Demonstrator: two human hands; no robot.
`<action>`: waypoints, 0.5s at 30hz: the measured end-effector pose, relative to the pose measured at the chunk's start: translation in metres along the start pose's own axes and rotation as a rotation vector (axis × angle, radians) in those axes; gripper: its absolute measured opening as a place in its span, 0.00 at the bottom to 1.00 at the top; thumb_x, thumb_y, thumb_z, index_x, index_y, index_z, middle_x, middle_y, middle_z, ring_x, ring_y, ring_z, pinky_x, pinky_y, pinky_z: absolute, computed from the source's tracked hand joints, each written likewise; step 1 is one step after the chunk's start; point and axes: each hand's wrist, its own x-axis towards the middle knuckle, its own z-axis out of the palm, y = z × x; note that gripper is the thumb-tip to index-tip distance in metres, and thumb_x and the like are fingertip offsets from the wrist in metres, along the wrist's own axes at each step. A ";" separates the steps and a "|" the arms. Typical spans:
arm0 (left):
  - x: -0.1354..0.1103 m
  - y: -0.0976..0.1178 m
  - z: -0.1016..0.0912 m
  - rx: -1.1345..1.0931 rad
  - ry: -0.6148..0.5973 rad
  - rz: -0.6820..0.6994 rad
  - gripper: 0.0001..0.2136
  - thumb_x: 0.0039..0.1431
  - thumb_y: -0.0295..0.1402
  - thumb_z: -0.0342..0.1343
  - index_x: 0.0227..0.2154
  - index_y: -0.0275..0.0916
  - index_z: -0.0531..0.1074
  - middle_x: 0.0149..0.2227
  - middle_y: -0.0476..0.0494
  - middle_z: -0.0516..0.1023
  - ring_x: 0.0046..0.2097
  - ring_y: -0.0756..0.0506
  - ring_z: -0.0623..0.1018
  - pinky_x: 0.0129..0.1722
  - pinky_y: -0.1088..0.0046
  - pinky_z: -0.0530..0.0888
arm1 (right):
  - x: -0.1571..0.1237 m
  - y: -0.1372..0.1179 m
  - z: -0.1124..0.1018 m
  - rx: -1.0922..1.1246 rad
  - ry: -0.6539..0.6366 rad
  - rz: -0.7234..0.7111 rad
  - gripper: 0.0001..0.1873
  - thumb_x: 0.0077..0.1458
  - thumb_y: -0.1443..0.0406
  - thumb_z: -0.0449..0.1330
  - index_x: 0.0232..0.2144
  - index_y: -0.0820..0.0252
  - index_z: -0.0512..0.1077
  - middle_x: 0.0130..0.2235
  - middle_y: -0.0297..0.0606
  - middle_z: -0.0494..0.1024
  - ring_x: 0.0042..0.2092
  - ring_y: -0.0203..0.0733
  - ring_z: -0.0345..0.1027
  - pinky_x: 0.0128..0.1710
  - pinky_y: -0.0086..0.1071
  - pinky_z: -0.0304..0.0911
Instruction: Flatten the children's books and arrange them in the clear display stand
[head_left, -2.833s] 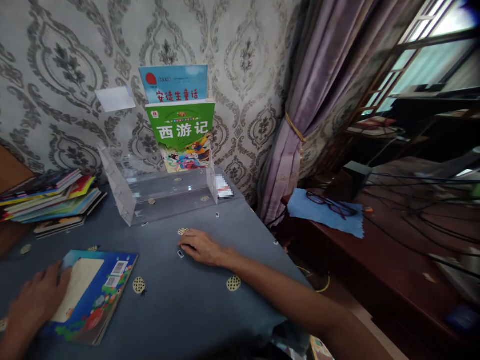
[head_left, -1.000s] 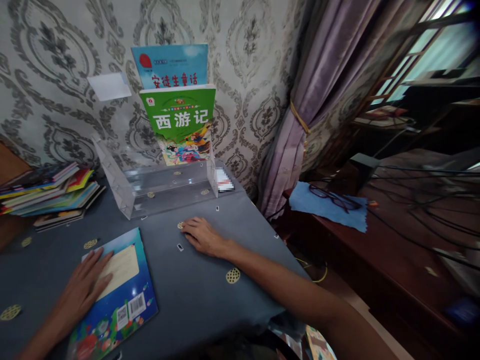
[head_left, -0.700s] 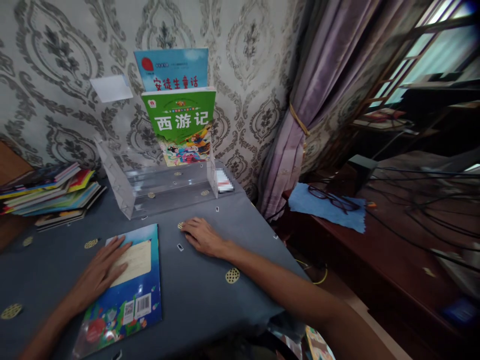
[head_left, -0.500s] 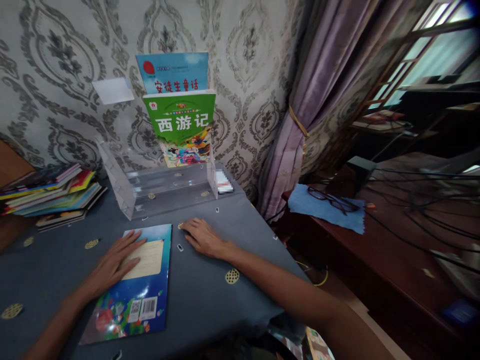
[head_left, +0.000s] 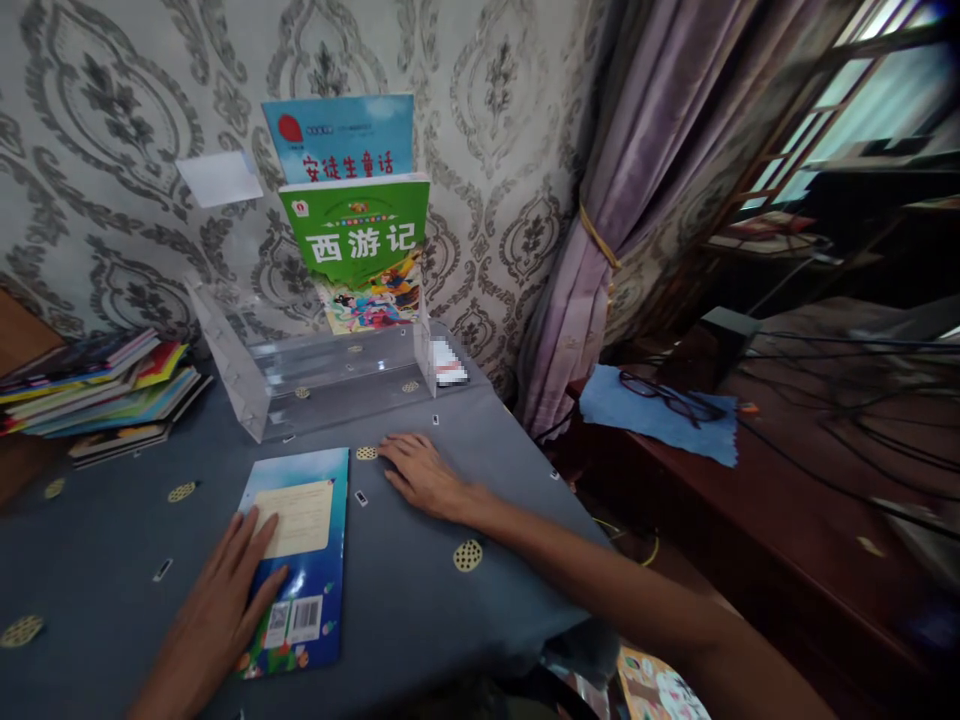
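A blue booklet lies flat on the grey tablecloth, its barcode side up. Across its left part rests my left hand, fingers stretched and spread over the cover. My right hand lies palm down on the cloth to the right of the booklet, apart from it, with fingers extended and nothing held. Behind them stands a clear acrylic rack. In it a green book leans upright in front of a light-blue book.
To the left is a stack of books. A small pixelated item sits right of the rack. On a dark red desk at right are a blue cloth, glasses and tangled cables. A purple curtain hangs behind.
My left hand has slid down toward the booklet's lower left, uncovering more of its upper part. My right hand stays on the cloth, slightly farther right in view.
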 end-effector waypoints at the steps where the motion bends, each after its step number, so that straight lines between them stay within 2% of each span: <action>1: 0.002 0.000 0.001 -0.005 0.002 0.028 0.29 0.67 0.48 0.42 0.69 0.49 0.49 0.71 0.46 0.51 0.70 0.36 0.55 0.60 0.52 0.70 | -0.002 0.001 -0.001 -0.011 0.000 0.006 0.17 0.65 0.66 0.54 0.55 0.61 0.68 0.59 0.48 0.71 0.63 0.50 0.59 0.64 0.49 0.50; 6: 0.024 -0.001 0.000 -0.009 0.003 0.155 0.29 0.68 0.46 0.43 0.69 0.52 0.45 0.71 0.47 0.51 0.70 0.37 0.56 0.61 0.53 0.69 | -0.007 0.004 -0.001 0.026 0.024 0.076 0.20 0.68 0.62 0.49 0.59 0.59 0.66 0.60 0.48 0.71 0.64 0.47 0.58 0.65 0.49 0.48; 15: 0.061 0.011 -0.008 -0.050 -0.088 0.332 0.28 0.68 0.46 0.45 0.69 0.51 0.49 0.71 0.46 0.50 0.69 0.38 0.57 0.63 0.56 0.66 | -0.005 0.005 -0.003 0.106 0.092 0.122 0.21 0.71 0.59 0.44 0.58 0.60 0.66 0.58 0.46 0.73 0.61 0.43 0.63 0.64 0.43 0.52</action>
